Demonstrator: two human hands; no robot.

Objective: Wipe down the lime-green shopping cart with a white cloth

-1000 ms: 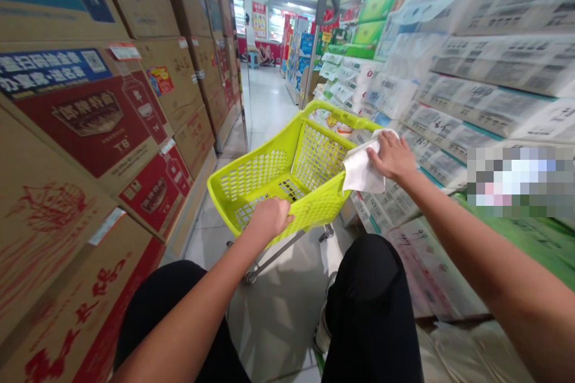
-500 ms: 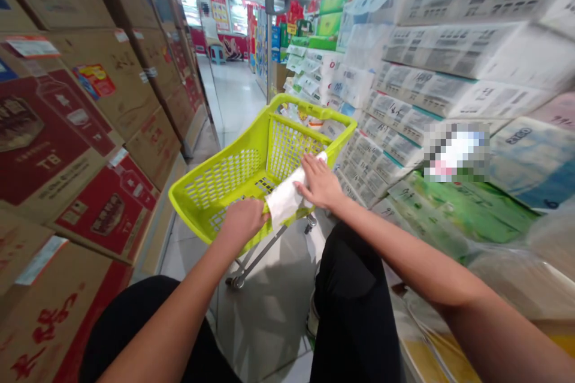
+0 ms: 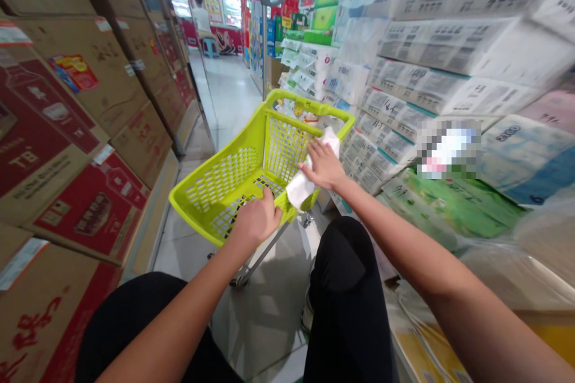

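A yellow-green shopping cart with a perforated basket stands in front of me on metal legs. My left hand is closed round the near side rim of the basket, its thumb pointing up. Farther along that same rim, my right hand presses a white cloth against the edge, fingers laid over it. The cloth drapes over the rim between my two hands and shows again beyond my right fingers. Dark printed marks show on the basket floor.
Stacked cartons line the left side. Packs of tissue paper and a green pack rise close on the right. A person sits on a blue stool down the aisle. My knees flank the cart's near side.
My right hand and the cloth have slid slightly up along the rim, away from my left hand. My left hand has shifted a little right, its thumb now raised. The view has shifted slightly.
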